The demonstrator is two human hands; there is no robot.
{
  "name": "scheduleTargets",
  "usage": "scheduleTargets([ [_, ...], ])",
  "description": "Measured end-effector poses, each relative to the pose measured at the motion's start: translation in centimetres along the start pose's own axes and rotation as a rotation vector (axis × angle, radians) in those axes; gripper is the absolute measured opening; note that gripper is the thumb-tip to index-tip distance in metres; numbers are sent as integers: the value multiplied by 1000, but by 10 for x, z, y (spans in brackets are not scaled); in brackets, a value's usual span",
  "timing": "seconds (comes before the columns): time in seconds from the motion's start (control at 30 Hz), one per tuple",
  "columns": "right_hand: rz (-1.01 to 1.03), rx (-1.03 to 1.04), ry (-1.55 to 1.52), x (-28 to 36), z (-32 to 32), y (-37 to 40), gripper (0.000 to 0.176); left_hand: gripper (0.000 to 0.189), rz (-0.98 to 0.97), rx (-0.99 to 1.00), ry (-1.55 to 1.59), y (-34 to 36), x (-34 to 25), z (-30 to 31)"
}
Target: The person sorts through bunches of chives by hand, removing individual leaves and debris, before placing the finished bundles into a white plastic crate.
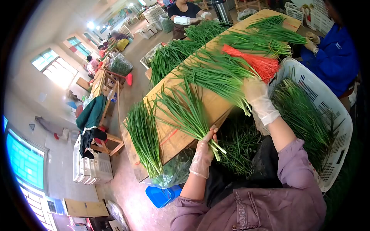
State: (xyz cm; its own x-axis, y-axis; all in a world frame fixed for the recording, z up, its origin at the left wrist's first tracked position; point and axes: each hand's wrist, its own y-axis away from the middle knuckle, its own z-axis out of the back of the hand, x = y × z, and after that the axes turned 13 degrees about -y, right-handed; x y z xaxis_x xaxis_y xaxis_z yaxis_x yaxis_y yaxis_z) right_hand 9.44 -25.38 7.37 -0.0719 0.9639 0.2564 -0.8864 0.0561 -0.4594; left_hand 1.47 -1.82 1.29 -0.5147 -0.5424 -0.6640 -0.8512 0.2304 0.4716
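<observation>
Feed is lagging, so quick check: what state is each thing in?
left hand: shut on chive bunch, at its stem ends
chive bunch: stems held, leaves fanned on the table
right hand: on a second bunch, grip unclear
second bunch: lying flat on the table
red ties: bundled, lying on the table
white basket: partly filled with greens

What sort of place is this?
Probably a vegetable packing workshop: chive-like greens lie bundled along a wooden table, a white crate holds more, and a gloved left hand grips one bunch.
</observation>
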Motion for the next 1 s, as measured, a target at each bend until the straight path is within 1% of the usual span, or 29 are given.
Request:
scheduleTargets([
  [0.03,5,11,0,10,7,8,28,18,4,-8,7,0,2,5],
  [0.1,284,-283,-173,29,18,40,27,24,-19,90,-8,-5,6,7],
  [0.13,438,-175,-354,41,-1,64,26,23,-26,28,-7,1,8,-9],
  [0.17,582,-76,-530,52,-20,87,26,23,-58,5,-74,-6,16,-3],
  [0.23,566,95,-512,70,-18,119,29,22,-55,-29,-45,3,14,-21],
  [0.27,568,105,-518,71,-13,121,29,21,-48,-77,-53,6,14,-20],
  [0.33,391,254,-1238,66,-3,125,33,20,-59,-81,-102,6,16,-2],
  [0.37,392,257,-1239,58,-5,127,33,19,-73,-77,-153,5,16,5],
  [0.43,-427,440,-1646,41,-12,134,32,18,-29,-47,-183,10,14,15],
  [0.47,-358,408,-1612,40,-19,134,27,19,-26,-37,-192,10,16,19],
  [0.5,-358,408,-1612,43,-23,131,27,21,-26,-23,-204,11,14,17],
  [0.57,-123,638,-1391,53,-32,129,23,21,-12,-28,-185,17,18,7],
  [0.6,-190,673,-1473,58,-52,132,21,20,0,-56,-166,15,23,3],
  [0.63,-189,673,-1473,61,-56,134,21,20,-8,-52,-141,12,26,6],
  [0.7,-301,597,-1579,66,-60,136,20,19,-25,-85,-159,9,29,13],
  [0.73,-220,544,-1520,66,-61,136,19,19,-25,-85,-159,10,30,10],
  [0.77,-220,546,-1521,67,-61,139,19,19,-56,-124,-145,11,32,6],
  [0.83,-137,251,-1257,72,-60,152,17,18,-87,-161,-133,14,28,-1],
  [0.87,-104,142,-1224,75,-57,158,15,18,-113,-200,-168,13,26,-2],
  [0.9,-51,0,-1090,73,-55,171,14,18,-135,-230,-202,11,26,-7],
  [0.93,-98,65,-1105,71,-53,177,15,18,-163,-257,-127,14,25,-14],
  [0.97,-149,123,-1113,68,-48,180,17,19,-182,-286,-146,12,21,-13],
  [1.0,-68,207,-1073,59,-46,188,19,17,-218,-268,-179,7,17,-13],
])
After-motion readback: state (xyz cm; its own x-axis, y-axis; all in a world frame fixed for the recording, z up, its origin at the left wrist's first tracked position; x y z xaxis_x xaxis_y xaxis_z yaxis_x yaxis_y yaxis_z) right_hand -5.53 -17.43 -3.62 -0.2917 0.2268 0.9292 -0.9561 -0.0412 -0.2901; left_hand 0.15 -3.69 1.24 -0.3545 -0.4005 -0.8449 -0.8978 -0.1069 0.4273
